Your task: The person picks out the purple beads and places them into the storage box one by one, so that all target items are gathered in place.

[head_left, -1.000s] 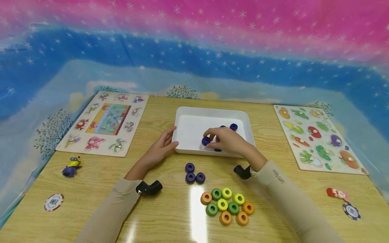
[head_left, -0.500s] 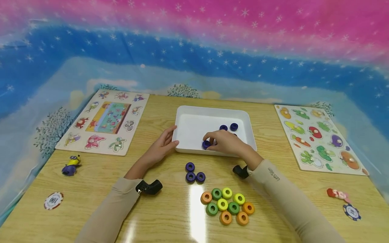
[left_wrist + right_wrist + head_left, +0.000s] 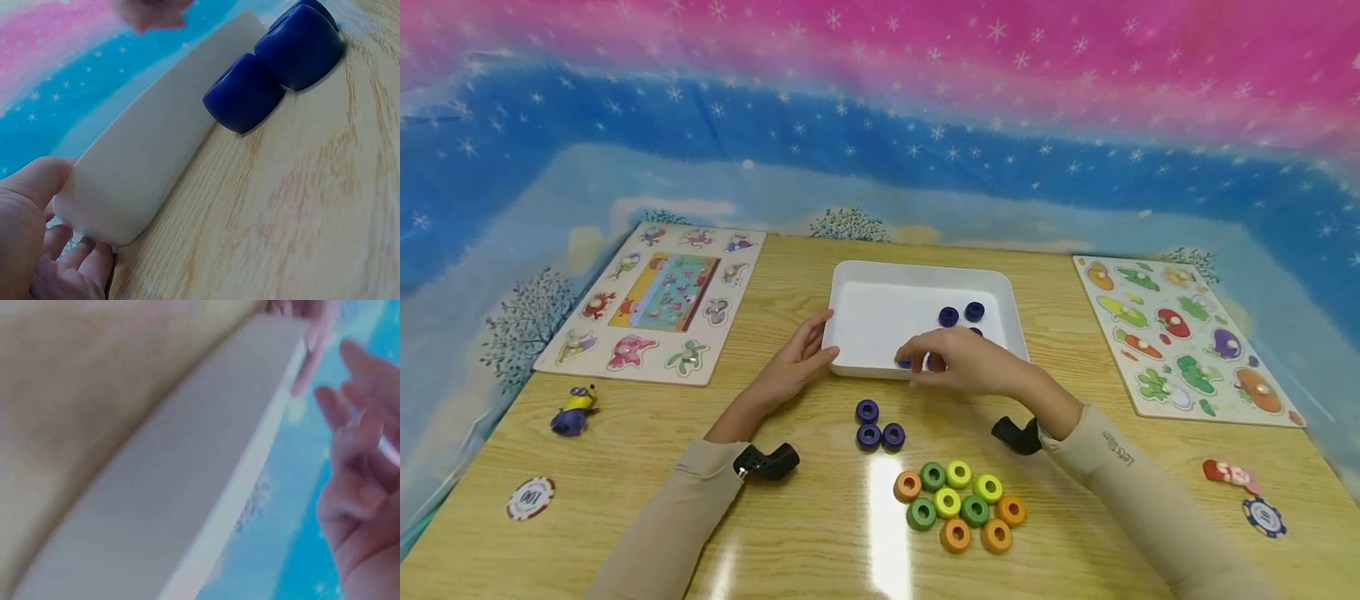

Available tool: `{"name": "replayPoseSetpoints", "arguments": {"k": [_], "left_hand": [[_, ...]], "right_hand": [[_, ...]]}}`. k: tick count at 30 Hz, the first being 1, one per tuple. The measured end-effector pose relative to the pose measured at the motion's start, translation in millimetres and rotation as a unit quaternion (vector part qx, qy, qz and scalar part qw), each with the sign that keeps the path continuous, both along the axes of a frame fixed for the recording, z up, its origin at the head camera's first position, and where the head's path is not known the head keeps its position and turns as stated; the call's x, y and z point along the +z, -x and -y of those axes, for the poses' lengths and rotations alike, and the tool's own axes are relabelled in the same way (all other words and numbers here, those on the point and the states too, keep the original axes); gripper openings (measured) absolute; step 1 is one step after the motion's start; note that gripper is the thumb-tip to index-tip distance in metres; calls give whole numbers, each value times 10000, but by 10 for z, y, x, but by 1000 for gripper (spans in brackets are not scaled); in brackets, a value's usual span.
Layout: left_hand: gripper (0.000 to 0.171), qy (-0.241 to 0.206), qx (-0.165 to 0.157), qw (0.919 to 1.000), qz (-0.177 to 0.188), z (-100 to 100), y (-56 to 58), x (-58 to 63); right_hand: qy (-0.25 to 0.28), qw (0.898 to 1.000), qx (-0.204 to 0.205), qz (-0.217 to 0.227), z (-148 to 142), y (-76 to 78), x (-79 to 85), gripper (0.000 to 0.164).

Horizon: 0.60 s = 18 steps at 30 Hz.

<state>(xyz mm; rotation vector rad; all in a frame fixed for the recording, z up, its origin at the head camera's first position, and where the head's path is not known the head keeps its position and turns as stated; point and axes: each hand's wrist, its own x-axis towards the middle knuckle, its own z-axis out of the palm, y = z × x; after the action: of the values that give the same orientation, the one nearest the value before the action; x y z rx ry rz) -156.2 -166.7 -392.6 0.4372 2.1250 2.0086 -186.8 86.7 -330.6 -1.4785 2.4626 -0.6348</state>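
Note:
My left hand (image 3: 788, 367) holds the left end of a white tray (image 3: 868, 312); in the left wrist view, the thumb lies on its wall and the other fingers bend round the corner. Above the tray's near rim hovers my right hand (image 3: 966, 362), fingers spread and nothing between them. Several thick purple rings are in the tray, including a purple ring (image 3: 974, 317) at the right; some are partly hidden by the right hand. Three more purple rings (image 3: 869, 448) lie on the table before the tray, with two showing large in the left wrist view.
Orange, green and yellow rings (image 3: 957, 546) cluster nearer me. Puzzle boards lie left (image 3: 658, 292) and right (image 3: 1187, 333). A minion figure (image 3: 575, 411) and red-white poker chip (image 3: 531, 498) are at left; a small red-and-pink figure (image 3: 1229, 475) and blue-white chip (image 3: 1264, 516) at right.
My right hand lowered a purple ring onto the tray floor, let go of it, and has lifted and come toward me over the near rim. The left hand stays on the tray.

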Motion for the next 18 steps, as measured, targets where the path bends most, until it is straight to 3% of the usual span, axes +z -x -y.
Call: {"name": "replayPoseSetpoints", "arguments": {"k": [4,8,18], "left_hand": [[59,22,19,10000,10,29,50,-84],[61,118,69,9999,-14,48,85,-156],[58,71,63,9999,-75,29,83,-154]], "right_hand": [[-405,9968,597,345,41,-124,-59,28],[-797,9927,767,489,98,-203,-122,32],[-1071,9899,926,39,190,-250,-259,31]]}}
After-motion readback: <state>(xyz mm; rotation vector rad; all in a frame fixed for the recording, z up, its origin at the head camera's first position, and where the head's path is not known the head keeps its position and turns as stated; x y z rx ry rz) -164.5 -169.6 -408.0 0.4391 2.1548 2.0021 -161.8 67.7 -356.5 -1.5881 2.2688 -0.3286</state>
